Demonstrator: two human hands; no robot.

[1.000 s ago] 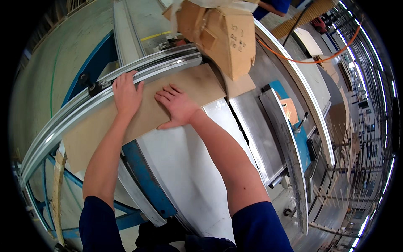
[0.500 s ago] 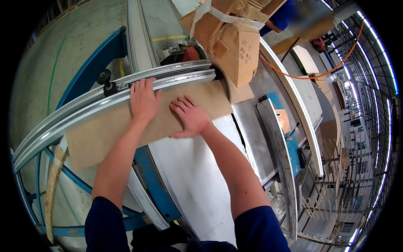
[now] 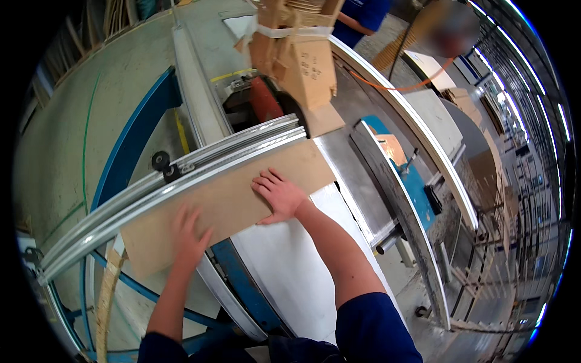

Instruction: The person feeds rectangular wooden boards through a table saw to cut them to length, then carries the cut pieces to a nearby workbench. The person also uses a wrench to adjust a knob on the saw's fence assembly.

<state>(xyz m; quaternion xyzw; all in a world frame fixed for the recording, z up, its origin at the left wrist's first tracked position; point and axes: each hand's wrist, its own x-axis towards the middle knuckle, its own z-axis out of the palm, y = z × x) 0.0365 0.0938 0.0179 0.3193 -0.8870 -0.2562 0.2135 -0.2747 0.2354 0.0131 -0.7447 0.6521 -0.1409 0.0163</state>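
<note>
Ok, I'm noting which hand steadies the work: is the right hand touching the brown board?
Touching: the head view shows the right hand spread palm-down on the upper face of the brown board, with no gap visible beneath it.

Close head-mounted fisheye view, downward onto the board (image 3: 233,207)
</note>
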